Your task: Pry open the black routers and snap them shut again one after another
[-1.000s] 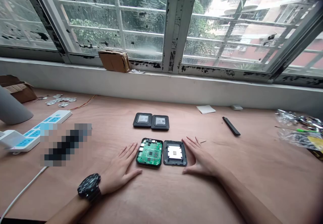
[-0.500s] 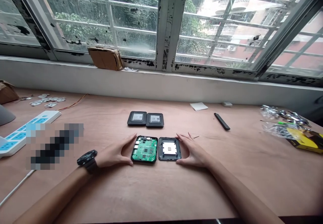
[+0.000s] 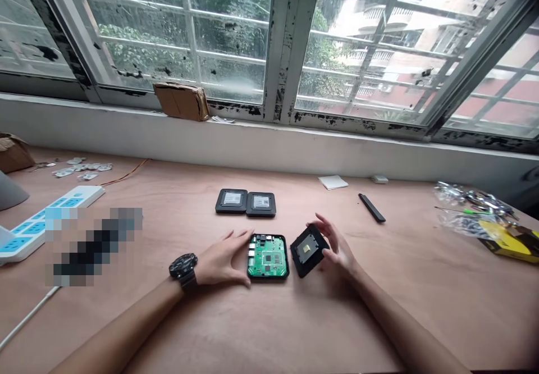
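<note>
A black square case half (image 3: 268,277) holding a green circuit board (image 3: 269,256) lies flat on the table. My left hand (image 3: 223,259), with a black watch at its wrist, is at the left side of this case half, its thumb by the near corner and its fingers by the far one. Just to the right, my right hand (image 3: 337,247) grips a black cover (image 3: 301,261) between thumb and fingers. The cover is tilted, with a silvery plate and a small pale square on its inner face. Behind them lie two black square cases (image 3: 231,201) with white labels.
A black strip (image 3: 371,208) lies at the right, near a white square (image 3: 333,182). Farther right are plastic bags (image 3: 467,219) and a yellow-black box (image 3: 511,242). A white power strip (image 3: 84,195) is at the left. Windows with a sill stand behind.
My right hand has lifted and tilted the cover, which lay flat before. The case half with the circuit board has shifted right, along with my left hand. The view has moved slightly.
</note>
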### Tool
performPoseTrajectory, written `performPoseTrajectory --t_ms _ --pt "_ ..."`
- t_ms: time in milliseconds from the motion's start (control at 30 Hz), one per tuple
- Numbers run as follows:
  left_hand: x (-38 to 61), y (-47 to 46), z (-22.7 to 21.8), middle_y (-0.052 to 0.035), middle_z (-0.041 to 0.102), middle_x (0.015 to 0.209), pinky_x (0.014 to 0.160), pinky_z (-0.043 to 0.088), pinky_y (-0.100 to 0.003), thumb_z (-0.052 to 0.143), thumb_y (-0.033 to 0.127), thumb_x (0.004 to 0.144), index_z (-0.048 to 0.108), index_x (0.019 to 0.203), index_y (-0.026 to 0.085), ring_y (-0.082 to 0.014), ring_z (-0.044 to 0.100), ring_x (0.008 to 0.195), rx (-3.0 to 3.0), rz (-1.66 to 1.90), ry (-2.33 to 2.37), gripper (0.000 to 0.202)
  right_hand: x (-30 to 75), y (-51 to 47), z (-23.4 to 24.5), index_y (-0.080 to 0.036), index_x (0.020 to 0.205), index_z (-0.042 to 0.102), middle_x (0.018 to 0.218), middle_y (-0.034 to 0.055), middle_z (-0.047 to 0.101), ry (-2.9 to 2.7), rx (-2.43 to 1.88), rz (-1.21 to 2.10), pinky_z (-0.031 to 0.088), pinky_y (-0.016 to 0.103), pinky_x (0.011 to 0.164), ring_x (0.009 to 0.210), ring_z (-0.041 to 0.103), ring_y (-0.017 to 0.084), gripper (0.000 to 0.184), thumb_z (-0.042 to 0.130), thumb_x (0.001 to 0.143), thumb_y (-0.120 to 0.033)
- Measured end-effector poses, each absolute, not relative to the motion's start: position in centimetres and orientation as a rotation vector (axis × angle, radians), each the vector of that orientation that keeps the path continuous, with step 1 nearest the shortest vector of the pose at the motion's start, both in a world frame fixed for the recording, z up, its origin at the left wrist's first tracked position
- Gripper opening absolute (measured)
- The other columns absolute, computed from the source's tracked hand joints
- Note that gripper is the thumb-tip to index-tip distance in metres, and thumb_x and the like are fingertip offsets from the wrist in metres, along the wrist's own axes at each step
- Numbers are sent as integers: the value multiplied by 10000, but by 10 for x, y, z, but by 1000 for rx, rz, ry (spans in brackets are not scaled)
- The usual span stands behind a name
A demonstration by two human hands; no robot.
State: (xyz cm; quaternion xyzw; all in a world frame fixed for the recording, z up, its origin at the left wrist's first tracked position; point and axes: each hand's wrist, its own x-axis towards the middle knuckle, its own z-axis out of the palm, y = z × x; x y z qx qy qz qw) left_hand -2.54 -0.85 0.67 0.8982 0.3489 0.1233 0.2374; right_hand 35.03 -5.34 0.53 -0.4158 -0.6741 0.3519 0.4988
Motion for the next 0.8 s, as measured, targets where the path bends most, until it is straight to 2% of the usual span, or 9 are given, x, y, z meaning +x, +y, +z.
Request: performPoseTrajectory --t_ms 133,200,267,367,467,567,800 --pt "-36 -4 6 -136 256 1650 1256 204 -498 764 780 677 203 1621 227 -369 253 1519 2474 364 970 1230 324 -49 18 -286 1470 464 1351 126 586 -1296 -903 1088 447 590 1076 1247 592 367 751 563 855 -706" --pt "-48 3 6 -130 324 1626 1237 267 -478 747 741 740 301 1593 224 -344 315 1501 2435 418 1013 1093 307 -45 30 -284 1444 503 1372 134 590 -1274 -859 1160 461 594 1066 1241 597 361 693 503 892 -703" --pt "-59 11 5 -109 408 1588 1209 328 -460 704 675 833 400 1548 234 -314 397 1465 2382 496 1039 894 287 -40 44 -279 1431 524 1405 137 581 -1427 -844 1142 469 580 1068 1263 583 359 689 550 879 -690" --pt "-66 17 4 -85 497 1531 1183 373 -445 654 594 911 507 1481 235 -289 479 1412 2335 588 1046 690 258 -36 62 -265 1434 537 1456 131 541 -1883 -920 913 445 525 1114 1335 523 352 727 708 814 -605" --pt "-64 15 4 -80 546 1494 1182 378 -434 656 563 922 556 1443 229 -281 490 1404 2359 616 1032 627 235 -37 69 -226 1459 530 1494 152 489 -2293 -1001 634 433 482 1134 1364 488 360 853 803 730 -574" --pt "-60 11 4 -75 558 1484 1190 367 -431 661 542 928 567 1435 237 -279 484 1408 2386 625 1002 599 223 -36 64 -190 1488 500 1501 183 478 -2486 -1022 515 462 477 1108 1344 507 375 945 816 702 -607" --pt "-61 11 3 -81 570 1473 1182 378 -415 659 518 939 591 1411 222 -269 493 1401 2376 640 1002 561 218 -28 49 -170 1510 469 1530 183 460 -2648 -1032 432 468 464 1108 1352 502 380 976 773 725 -665"
